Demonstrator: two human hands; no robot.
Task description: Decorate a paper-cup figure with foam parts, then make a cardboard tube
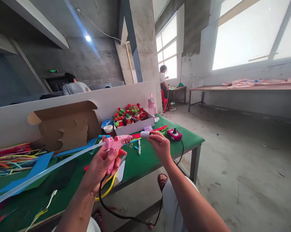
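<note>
My left hand (pixel 105 164) is wrapped round the handle of a pink glue gun (pixel 114 144), whose nozzle points right. A long translucent glue stick (pixel 53 168) runs out of its back to the left edge of the view. Pinched in the fingers of my right hand (pixel 160 145) is a small white piece (pixel 145 134), which looks curved, just right of the nozzle and apart from it. Scissors (pixel 106 187) with yellow handles show beneath my left hand, partly hidden by it. A small white tube (pixel 139 147) lies on the green table (pixel 145 161) between the hands.
A white box (pixel 135 127) of red and green figures stands at the back, beside a cup (pixel 108 129). Left are brown cardboard (pixel 68 129) and colored pipe cleaners (pixel 12 159). A pink power box (pixel 174 134) with a black cable sits right. Two people are in the background.
</note>
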